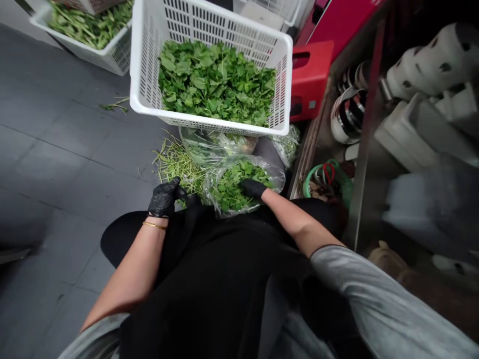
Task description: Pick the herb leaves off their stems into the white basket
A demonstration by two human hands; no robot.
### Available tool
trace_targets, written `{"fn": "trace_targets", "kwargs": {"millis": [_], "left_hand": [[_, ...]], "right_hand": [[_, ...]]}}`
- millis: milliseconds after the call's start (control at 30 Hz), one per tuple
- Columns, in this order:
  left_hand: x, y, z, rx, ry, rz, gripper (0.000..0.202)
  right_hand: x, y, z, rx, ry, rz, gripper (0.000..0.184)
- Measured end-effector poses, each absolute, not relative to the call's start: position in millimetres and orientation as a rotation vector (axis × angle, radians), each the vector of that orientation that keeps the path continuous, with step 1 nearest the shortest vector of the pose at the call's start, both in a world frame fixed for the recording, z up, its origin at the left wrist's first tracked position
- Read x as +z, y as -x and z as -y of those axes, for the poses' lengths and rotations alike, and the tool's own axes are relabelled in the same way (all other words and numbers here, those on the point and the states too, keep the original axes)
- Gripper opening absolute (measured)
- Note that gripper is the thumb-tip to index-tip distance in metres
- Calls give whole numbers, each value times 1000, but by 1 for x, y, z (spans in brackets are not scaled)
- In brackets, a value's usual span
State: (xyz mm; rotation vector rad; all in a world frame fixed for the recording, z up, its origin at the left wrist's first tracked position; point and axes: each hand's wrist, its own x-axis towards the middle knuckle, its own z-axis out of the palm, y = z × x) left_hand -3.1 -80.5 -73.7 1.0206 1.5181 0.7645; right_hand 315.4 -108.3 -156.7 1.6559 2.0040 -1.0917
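Note:
My left hand (163,199), in a black glove, is beside a pile of thin pale-green stems (175,162) on the floor. Its fingers are curled closed. A bit of green shows just below them, but what they grip is hidden. My right hand (253,189), also gloved in black, reaches into a clear plastic bag (276,173) full of leafy greens (234,187). Its fingertips are dark and sunk among the leaves, so their grip does not show. The bag's mouth is spread wide, close against my lap.
Just beyond the bag, a white slotted basket (209,124) holds picked green leaves (213,80). Another white basket (116,55) of stems stands far left. A filled plastic bag (209,144) lies under the near basket. A metal shelf (368,124) with containers borders the right.

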Motion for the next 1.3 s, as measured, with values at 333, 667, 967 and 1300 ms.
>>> {"fn": "trace_targets", "kwargs": {"millis": [333,667,967,1300], "left_hand": [[-101,-5,98,647,-787,-1422,18],[-97,-18,109,569,-902,-1408,21],[-104,-21,105,574,-942,-1405,29],[-113,-18,103,521,-987,-1390,25]], "right_hand": [[-175,-330,141,-838,-1559,-1937,41],[-201,-301,152,-675,-1527,-2030,31],[-184,-360,113,-635,-1421,-2076,34],[-195,-348,132,-622,-1305,-2030,34]]}}
